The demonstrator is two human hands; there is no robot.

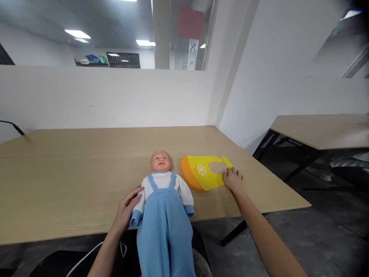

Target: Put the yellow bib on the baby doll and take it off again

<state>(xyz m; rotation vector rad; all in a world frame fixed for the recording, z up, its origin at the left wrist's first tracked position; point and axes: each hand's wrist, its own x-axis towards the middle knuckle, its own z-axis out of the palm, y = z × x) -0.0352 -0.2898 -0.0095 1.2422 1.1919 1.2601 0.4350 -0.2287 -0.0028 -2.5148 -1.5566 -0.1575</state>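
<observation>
A baby doll (165, 215) in a white top and fluffy blue overalls lies face up. Its head and upper body are on the table, and its legs hang over the front edge towards me. My left hand (127, 209) rests against the doll's sleeve on the left side, fingers stretched out and together along it. To the right of the doll, a yellow bib (211, 179) with an orange pocket and a white citrus print lies flat. My right hand (234, 181) has its fingers closed over the neck-strap end of the bib, and the fingertips are partly hidden.
The wooden table (72, 184) meets a white wall with a window at the back. A black cable end (17, 129) shows at far left. A white cord (83, 259) hangs below the front edge by a black chair (54, 263). Another table (319, 130) stands at right.
</observation>
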